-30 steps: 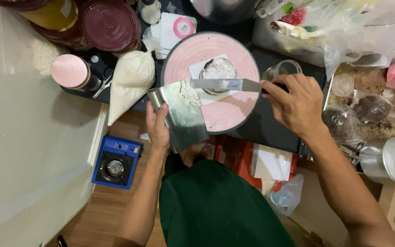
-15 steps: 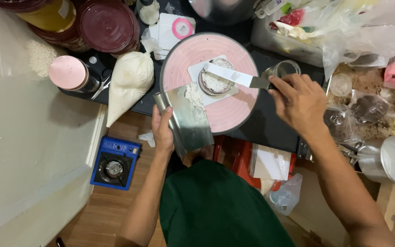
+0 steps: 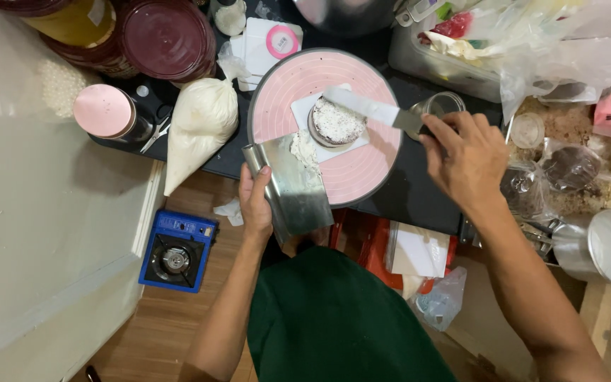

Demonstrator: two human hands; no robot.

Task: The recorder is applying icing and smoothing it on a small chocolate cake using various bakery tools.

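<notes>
While the cake [image 3: 336, 122] sits on a paper square at the middle of the pink turntable [image 3: 369, 177] | spatula [image 3: 362, 106] is gripped by right hand [image 3: 464, 159], blade laid on top | scraper [image 3: 297, 187] is clasped by left hand [image 3: 254, 205], cream on it | cake is judged small, soft, crumbly: to be lifted by the paper only.

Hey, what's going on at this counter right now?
A person is frosting a small round cake on a pink turntable. The right hand holds a palette knife with its blade laid across the cake's top. The left hand grips a metal bench scraper smeared with white cream. A filled piping bag lies to the left.
</notes>
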